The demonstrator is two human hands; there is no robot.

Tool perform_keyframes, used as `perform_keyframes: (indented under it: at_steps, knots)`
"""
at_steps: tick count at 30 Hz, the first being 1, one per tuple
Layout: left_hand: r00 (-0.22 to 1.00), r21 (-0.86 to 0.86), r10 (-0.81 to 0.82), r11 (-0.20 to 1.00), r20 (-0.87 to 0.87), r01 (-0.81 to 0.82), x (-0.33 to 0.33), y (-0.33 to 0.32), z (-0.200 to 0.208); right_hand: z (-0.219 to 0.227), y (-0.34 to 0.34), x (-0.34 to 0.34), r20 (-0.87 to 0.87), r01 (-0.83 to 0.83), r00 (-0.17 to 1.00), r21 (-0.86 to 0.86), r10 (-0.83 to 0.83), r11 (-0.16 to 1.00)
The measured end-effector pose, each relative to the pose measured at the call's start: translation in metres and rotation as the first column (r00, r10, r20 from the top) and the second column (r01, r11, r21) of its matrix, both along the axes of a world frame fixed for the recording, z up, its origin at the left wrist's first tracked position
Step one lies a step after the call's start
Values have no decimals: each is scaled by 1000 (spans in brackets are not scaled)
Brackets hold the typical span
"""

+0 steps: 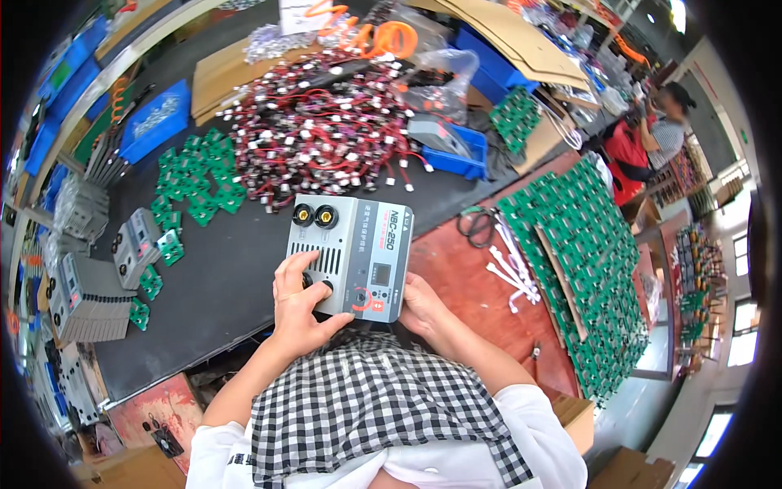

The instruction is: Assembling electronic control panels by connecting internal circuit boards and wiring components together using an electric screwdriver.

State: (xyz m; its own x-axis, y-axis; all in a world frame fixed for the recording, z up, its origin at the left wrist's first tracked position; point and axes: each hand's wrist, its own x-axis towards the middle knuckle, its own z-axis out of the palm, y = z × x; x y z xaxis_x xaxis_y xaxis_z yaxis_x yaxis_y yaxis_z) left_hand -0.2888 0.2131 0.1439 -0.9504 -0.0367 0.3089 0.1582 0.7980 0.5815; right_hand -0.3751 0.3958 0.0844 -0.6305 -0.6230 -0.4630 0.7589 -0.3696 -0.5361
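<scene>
Close in front of me is the grey front panel [352,253] of a welding machine, with two black and brass sockets at its top left, vent slots, a small dark display and a red-marked dial. My left hand [296,316] grips its lower left side, fingers over the vents and around a black fitting, thumb near the bottom edge. At the panel's lower right edge, my right hand [423,308] is closed on it, with some fingers hidden behind. Beyond the panel spreads a large heap of red and black wire leads [326,130] with white connectors.
Loose green circuit boards [195,175] and stacked grey panels [90,301] occupy the left of the black mat. On the right stand rows of green circuit boards [570,269], near scissors [476,226] and white cable ties [513,265]. A blue bin [460,163] sits behind. A person [664,130] is at far right.
</scene>
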Motion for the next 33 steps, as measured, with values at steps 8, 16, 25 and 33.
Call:
perform_keyframes:
  at_steps: [8, 16, 25, 33]
  knots:
    - [995, -89, -94, 991, 16, 95, -43, 75, -17, 3, 99, -23, 111, 32, 993, -50, -27, 998]
    - [849, 843, -311, 475, 428, -251, -107, 98, -36, 10, 118, -100, -885, 649, -179, 222, 429, 728]
    - [828, 625, -475, -558, 299, -546, -74, 100, -123, -44, 117, -88, -572, 518, -471, 437, 672, 735]
    - [893, 693, -286, -563, 347, -449, -103, 107, -155, -64, 105, -113, -551, 520, -393, 527, 736, 672]
